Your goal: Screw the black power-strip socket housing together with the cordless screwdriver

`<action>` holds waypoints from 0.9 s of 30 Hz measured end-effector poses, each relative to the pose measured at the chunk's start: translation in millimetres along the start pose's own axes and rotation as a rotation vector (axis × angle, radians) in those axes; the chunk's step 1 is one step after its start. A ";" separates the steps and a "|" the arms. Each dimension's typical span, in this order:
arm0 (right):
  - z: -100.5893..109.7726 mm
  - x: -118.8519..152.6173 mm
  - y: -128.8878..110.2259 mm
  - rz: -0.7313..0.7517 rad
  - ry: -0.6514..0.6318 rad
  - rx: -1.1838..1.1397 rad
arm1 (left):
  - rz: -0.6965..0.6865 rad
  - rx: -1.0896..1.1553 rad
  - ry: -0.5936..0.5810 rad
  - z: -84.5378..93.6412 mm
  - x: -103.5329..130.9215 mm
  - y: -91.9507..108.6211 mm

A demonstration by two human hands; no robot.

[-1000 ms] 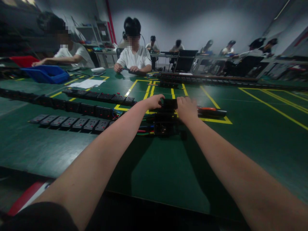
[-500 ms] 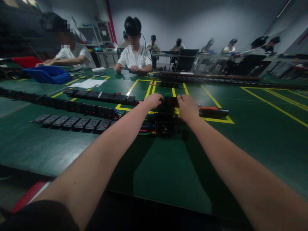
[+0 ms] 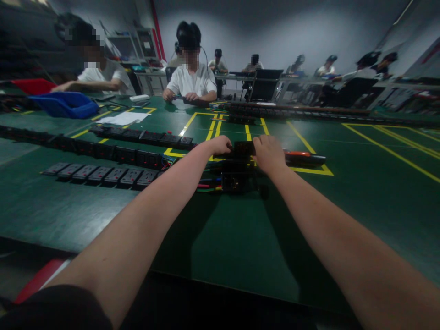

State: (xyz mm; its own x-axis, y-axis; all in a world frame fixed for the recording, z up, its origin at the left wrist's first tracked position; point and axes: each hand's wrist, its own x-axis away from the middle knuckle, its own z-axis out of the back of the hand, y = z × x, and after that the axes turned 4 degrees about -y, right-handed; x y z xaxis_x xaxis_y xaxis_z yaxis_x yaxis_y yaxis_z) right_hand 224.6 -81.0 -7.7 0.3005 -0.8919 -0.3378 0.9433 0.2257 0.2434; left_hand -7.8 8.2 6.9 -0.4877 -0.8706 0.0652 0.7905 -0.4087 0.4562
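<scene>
My right hand (image 3: 268, 151) grips the right end of a small black module (image 3: 243, 148) over the green table. At the module's left side is my left hand (image 3: 222, 145), its fingers pinched together on something too dark and small to make out. Closer to me lies another black module (image 3: 234, 182) with coloured wires on its left. Those wires run toward a strip of black sockets (image 3: 103, 175). A longer socket strip (image 3: 85, 148) and a shorter one (image 3: 147, 137) lie behind it on the left.
An orange-handled tool (image 3: 302, 158) lies right of my right hand. A blue bin (image 3: 65, 105) and white paper (image 3: 123, 118) are at the back left. Across the table, a person (image 3: 192, 82) handles a black part. Long dark strips (image 3: 295, 111) cross the far side.
The view has shifted very slightly. The small black module sits a little lower in the picture, and both hands remain at it.
</scene>
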 end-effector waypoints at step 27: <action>1.5 -4.5 -3.6 0.011 -0.011 0.042 | -0.049 -0.030 -0.009 5.3 3.0 2.6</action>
State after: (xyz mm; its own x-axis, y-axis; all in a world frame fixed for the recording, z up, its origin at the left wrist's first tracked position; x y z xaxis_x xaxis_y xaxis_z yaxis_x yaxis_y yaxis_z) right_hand 219.6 -78.3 -5.7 0.3093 -0.8936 -0.3252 0.9330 0.2190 0.2855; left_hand -9.2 6.0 13.0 -0.5295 -0.8467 0.0519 0.7762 -0.4589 0.4322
